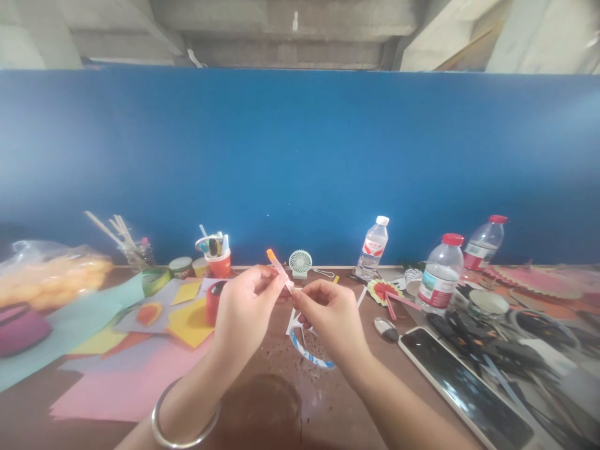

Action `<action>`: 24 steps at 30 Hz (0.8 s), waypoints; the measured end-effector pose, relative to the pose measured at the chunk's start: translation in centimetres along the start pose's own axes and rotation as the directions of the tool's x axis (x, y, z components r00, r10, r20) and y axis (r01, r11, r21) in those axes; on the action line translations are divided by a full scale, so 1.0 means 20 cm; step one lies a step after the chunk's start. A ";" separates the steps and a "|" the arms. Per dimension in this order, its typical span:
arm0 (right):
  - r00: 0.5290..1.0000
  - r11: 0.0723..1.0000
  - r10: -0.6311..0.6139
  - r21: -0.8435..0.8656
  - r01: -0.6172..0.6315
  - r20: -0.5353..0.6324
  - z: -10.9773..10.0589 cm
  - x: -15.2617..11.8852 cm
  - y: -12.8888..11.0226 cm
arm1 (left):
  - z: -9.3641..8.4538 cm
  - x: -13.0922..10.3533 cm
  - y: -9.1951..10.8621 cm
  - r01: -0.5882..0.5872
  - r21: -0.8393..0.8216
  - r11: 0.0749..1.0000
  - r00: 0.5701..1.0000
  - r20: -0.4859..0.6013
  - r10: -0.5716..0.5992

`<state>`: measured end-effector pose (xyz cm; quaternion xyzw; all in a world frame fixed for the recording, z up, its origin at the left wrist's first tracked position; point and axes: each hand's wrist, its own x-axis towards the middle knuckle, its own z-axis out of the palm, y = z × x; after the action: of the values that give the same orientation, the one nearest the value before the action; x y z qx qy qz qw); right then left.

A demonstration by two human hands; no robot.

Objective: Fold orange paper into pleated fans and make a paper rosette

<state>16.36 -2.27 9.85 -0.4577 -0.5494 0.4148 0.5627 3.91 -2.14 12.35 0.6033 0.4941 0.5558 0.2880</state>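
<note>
My left hand [246, 306] is closed in a pinch on a narrow whitish-pink strip [279, 267] with an orange end, which slants up to the left. My right hand [330, 315] meets it at the strip's lower end, thumb and fingertips pressed together. Whether those right fingertips grip the strip itself or some small piece on it is hidden. Under the hands, a blue-and-white ring [315, 359] lies on the brown table [262, 400], with dark specks scattered in and around it. White strips [291, 322] lie beside the ring.
Coloured paper sheets [135, 381] and a red cup-like object [214, 303] are at left. A small fan [300, 264] stands behind my hands. To the right are a phone [464, 381], a computer mouse [386, 329], a paper rosette [385, 292], dark cables [482, 337] and bottles [440, 275].
</note>
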 end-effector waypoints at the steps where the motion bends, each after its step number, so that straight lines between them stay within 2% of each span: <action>1: 1.000 1.000 0.002 0.000 -0.002 0.006 0.00 0.00 0.01 | 0.00 0.01 0.00 0.002 -0.005 1.000 1.000 0.001 -0.002; 10: 1.000 1.000 -0.022 -0.001 0.022 0.005 0.01 0.01 0.02 | -0.02 0.03 -0.02 0.015 -0.035 0.999 1.000 -0.023 -0.016; 15: 0.990 0.990 0.103 0.082 -0.111 0.096 0.00 0.01 0.01 | -0.03 0.03 -0.04 0.023 -0.020 1.000 1.000 -0.004 -0.023; 20: 0.989 0.979 0.091 0.172 -0.110 0.114 0.00 0.02 0.05 | -0.03 0.03 -0.03 0.011 -0.030 1.000 1.000 -0.018 -0.012; 24: 0.986 0.977 0.109 0.170 -0.130 0.129 0.00 0.03 0.06 | -0.03 0.03 -0.03 0.017 -0.051 0.999 1.000 -0.002 -0.017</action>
<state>16.47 -1.46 8.78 -0.4120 -0.5142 0.5220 0.5416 3.11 -1.51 12.27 0.5907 0.4852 0.5667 0.3074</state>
